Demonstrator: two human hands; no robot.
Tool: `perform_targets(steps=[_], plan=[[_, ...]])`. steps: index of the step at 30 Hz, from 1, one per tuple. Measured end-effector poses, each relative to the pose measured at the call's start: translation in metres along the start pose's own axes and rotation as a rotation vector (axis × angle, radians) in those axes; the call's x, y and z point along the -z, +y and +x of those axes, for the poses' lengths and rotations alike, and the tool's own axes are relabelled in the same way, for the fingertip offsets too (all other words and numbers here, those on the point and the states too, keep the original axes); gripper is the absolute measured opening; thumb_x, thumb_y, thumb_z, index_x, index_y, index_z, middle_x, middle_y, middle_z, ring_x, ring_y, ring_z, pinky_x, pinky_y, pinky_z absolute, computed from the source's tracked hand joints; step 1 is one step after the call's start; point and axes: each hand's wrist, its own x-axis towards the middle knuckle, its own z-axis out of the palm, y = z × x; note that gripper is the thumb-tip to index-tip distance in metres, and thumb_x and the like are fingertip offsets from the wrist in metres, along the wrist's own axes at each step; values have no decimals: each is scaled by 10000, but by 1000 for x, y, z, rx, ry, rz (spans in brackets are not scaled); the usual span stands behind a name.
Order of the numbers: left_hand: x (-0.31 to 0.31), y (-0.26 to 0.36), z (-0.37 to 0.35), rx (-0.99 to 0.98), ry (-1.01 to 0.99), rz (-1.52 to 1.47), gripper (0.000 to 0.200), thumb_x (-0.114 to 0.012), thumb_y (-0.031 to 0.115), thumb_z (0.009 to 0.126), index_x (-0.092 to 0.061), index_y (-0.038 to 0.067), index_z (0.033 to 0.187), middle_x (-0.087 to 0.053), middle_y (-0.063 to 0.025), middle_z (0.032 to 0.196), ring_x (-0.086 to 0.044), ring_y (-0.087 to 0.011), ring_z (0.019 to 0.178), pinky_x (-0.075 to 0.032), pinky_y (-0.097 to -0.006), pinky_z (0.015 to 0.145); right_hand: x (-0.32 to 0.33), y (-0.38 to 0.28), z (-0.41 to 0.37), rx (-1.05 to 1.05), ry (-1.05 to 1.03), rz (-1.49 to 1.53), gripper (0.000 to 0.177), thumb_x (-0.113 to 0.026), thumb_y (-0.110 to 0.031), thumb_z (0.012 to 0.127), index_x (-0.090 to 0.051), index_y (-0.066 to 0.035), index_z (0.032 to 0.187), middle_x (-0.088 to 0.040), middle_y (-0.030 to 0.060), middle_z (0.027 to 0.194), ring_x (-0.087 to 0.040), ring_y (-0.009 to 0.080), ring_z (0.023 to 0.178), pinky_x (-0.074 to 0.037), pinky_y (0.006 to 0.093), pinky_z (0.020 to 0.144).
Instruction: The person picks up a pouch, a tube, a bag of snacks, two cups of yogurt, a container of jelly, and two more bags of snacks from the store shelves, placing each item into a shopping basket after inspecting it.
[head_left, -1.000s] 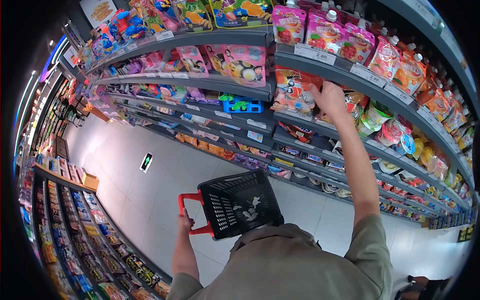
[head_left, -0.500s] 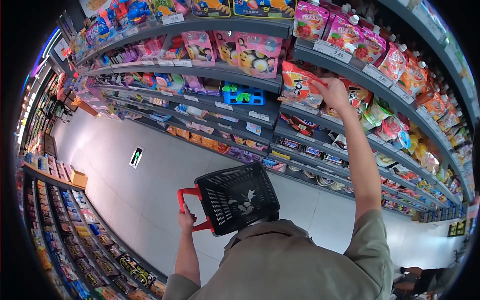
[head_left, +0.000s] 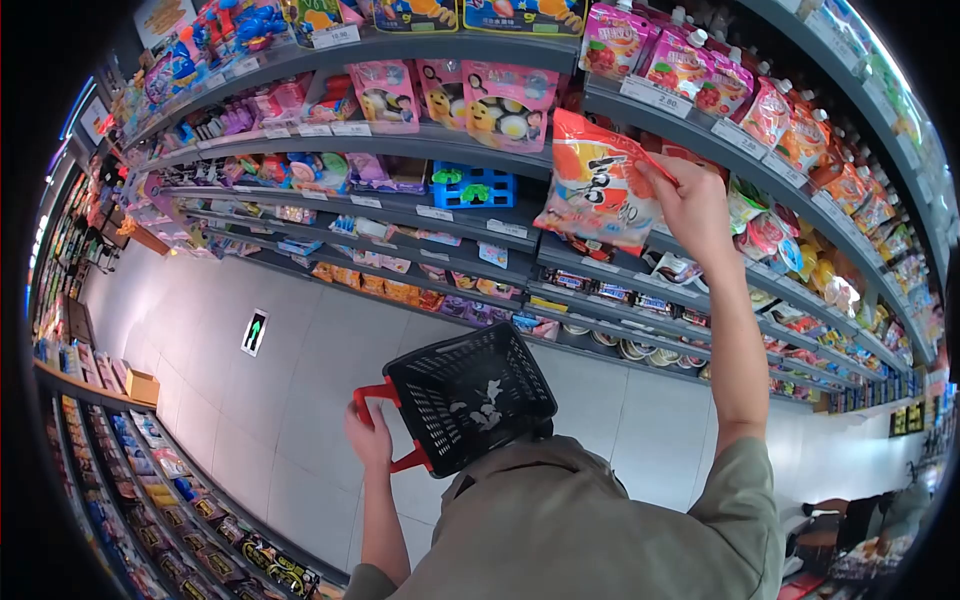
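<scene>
My right hand [head_left: 697, 210] pinches a red and orange snack bag [head_left: 600, 188] by its right edge. The bag hangs in front of a middle shelf, its printed front facing me. Down at the left, my left hand [head_left: 368, 437] is wrapped around the red handle [head_left: 372, 392] of a black shopping basket [head_left: 418, 415]. The basket is tilted toward me, close in front of my body, with some small whitish pieces [head_left: 485, 405] visible through or on its bottom.
Pink drink pouches [head_left: 690, 68] line the upper right shelf, above a price rail [head_left: 655, 96]. Pink candy bags [head_left: 505, 105] and a blue plastic rack [head_left: 473, 186] are left of the snack bag. Another shelf [head_left: 190, 500] runs along the lower left. A person [head_left: 855, 530] is at the lower right.
My right hand has drawn the snack bag out from the shelf toward me, and more of its front shows. My left hand still grips the basket handle.
</scene>
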Motion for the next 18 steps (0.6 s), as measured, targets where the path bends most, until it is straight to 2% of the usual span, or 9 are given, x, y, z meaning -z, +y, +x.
perform_targets(steps=[1, 2, 3, 4, 6, 7, 9, 13, 18], plan=[[18, 42, 19, 91, -156, -238, 494, -598, 303, 1014, -473, -58, 1327, -656, -150, 1063, -651, -195, 899, -528, -285, 801, 8, -13, -4, -104, -107, 29, 205, -675, -192, 924, -747, -45, 1047, -713, 188, 869, -680, 363, 769, -527, 396, 668], [16, 66, 30, 173, -299, -519, 485, -609, 252, 1008, -464, -61, 1349, -649, -156, 1101, -655, -207, 946, -537, -299, 820, 9, -17, -9, -71, -133, 59, 220, -697, -207, 926, -749, -25, 1039, -696, 177, 751, -677, 290, 662, -497, 355, 617], [14, 91, 41, 259, -435, -798, 483, -620, 200, 1002, -455, -64, 1372, -642, -161, 1140, -659, -218, 993, -546, -314, 839, 11, -27, -15, -73, -146, 61, 220, -697, -207, 926, -749, -25, 1039, -696, 177, 751, -677, 290, 662, -497, 355, 617], [22, 131, 48, 404, -540, -1173, 520, -642, 133, 981, -420, -62, 1409, -628, -176, 1208, -651, -258, 1090, -555, -344, 909, 14, -41, -22, -114, -233, 150, 225, -701, -212, 929, -751, -23, 1039, -689, 155, 721, -636, 227, 623, -484, 337, 601], [22, 184, 55, 311, -825, -1535, 659, -643, 162, 980, -288, 5, 1513, -526, -197, 1379, -567, -310, 1256, -489, -453, 1048, 7, -51, -40, -114, -308, 323, 254, -698, -239, 952, -753, 3, 1004, -649, 69, 643, -503, 70, 595, -438, 281, 564], [17, 204, 56, 206, -938, -1714, 695, -649, 207, 982, -260, 30, 1530, -490, -199, 1429, -539, -328, 1295, -464, -495, 1076, 4, -54, -44, -119, -316, 329, 254, -698, -239, 952, -753, 3, 1004, -649, 69, 643, -503, 70, 595, -438, 281, 564], [6, 229, 57, 297, -1167, -1987, 696, -635, 183, 984, -240, 51, 1542, -465, -173, 1459, -498, -335, 1337, -421, -539, 1105, -1, -59, -54, -208, -510, 412, 285, -684, -257, 969, -747, 21, 984, -646, 38, 658, -496, 48, 606, -435, 271, 563], [8, 241, 53, 382, -1266, -1895, 631, -607, 191, 1003, -279, 57, 1526, -488, -151, 1441, -517, -313, 1319, -442, -530, 1087, -29, -44, -80, -506, -529, 540, 344, -690, -320, 967, -751, 19, 962, -637, -3, 668, -494, 32, 617, -420, 266, 554], [17, 218, 37, 455, -1275, -1745, 514, -576, 235, 1029, -376, 28, 1455, -535, -139, 1410, -577, -261, 1264, -516, -495, 1018, -58, -22, -107, -704, -624, 611, 354, -711, -331, 948, -749, 15, 881, -644, -10, 690, -500, 43, 616, -401, 262, 558]])
